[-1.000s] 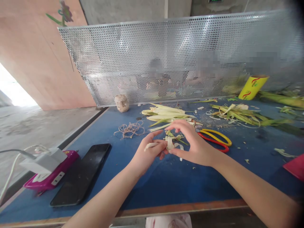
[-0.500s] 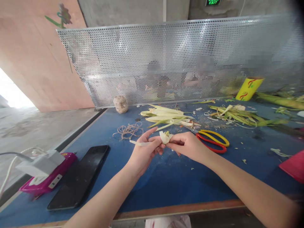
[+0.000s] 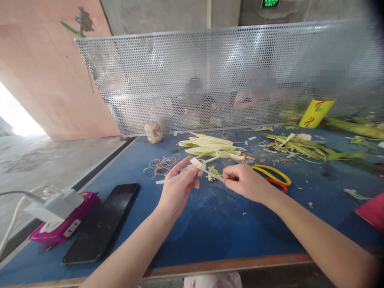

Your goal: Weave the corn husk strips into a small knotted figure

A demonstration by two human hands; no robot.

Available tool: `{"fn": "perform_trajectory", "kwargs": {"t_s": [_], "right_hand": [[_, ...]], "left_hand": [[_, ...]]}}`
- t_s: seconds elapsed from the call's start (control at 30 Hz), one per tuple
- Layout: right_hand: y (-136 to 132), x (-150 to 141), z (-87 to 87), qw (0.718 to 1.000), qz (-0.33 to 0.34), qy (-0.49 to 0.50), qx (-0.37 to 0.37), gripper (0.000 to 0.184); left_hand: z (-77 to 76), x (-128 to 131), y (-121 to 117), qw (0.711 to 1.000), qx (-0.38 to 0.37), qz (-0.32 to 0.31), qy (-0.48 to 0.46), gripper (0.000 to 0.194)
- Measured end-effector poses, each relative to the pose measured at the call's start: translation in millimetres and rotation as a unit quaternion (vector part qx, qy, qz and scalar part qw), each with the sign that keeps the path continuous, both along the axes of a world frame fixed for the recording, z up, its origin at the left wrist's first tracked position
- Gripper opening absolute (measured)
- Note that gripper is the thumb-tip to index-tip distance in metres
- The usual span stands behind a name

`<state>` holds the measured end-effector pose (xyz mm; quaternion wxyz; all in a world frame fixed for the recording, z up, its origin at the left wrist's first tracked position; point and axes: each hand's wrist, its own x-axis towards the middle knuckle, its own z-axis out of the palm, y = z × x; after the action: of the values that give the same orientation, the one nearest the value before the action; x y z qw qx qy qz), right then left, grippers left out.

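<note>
I should pull the strip [image 3: 215, 176] with light, even tension, since it probably tears easily. My left hand [image 3: 176, 187], index finger extended, pinches it under the thumb; from there it spans above the surface [image 3: 225, 228] to my curled right hand [image 3: 244, 182], which pinches it against the thumb.

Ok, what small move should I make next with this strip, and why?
Perhaps pull the pale strip gently tighter with your right hand while pinching with your left hand. The strip spans the gap between both hands, and near the left one it seems to curl into a loop.
</note>
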<state>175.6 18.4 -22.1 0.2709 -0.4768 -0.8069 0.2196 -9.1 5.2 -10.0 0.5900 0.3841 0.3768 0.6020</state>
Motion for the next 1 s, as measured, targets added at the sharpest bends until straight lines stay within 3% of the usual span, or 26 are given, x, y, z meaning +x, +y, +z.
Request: {"fn": "perform_trajectory", "kwargs": {"t_s": [0.1, 0.2, 0.33, 0.43, 0.57, 0.7, 0.87, 1.0], "right_hand": [[1, 1, 0.7, 1.0, 0.001, -0.023, 0.0, 0.016], [2, 1, -1.1, 0.999, -0.021, 0.022, 0.032, 0.007], [2, 0, -3.3, 0.987, -0.036, 0.064, 0.141, 0.032], [1, -1, -2.1, 0.983, 0.003, 0.076, 0.169, 0.032], [1, -4, 2.0, 0.988, 0.017, 0.105, 0.112, 0.015], [-1, -8, 5.5, 0.991, 0.029, 0.122, 0.035, 0.025], [-4, -12, 6.1, 0.985, 0.01, 0.172, -0.003, 0.01], [-1, -10, 3.9, 0.978, 0.028, 0.204, -0.026, 0.008]], "left_hand": [[1.1, 2, -3, 0.999, -0.026, -0.019, 0.017, 0.059], [1.5, 3, -5, 0.997, -0.038, -0.052, 0.035, 0.06], [0.5, 5, -6, 0.995, -0.034, -0.08, 0.047, 0.058], [0.2, 5, -5, 0.995, -0.028, -0.088, 0.049, 0.059], [0.1, 6, -6, 0.991, -0.023, -0.119, 0.049, 0.056], [-2.8, 7, -7, 0.981, -0.01, -0.158, 0.11, 0.063], [-7.8, 10, -7, 0.975, 0.013, -0.157, 0.154, 0.079], [-11.6, 11, -6, 0.97, 0.017, -0.184, 0.16, 0.079]]}}
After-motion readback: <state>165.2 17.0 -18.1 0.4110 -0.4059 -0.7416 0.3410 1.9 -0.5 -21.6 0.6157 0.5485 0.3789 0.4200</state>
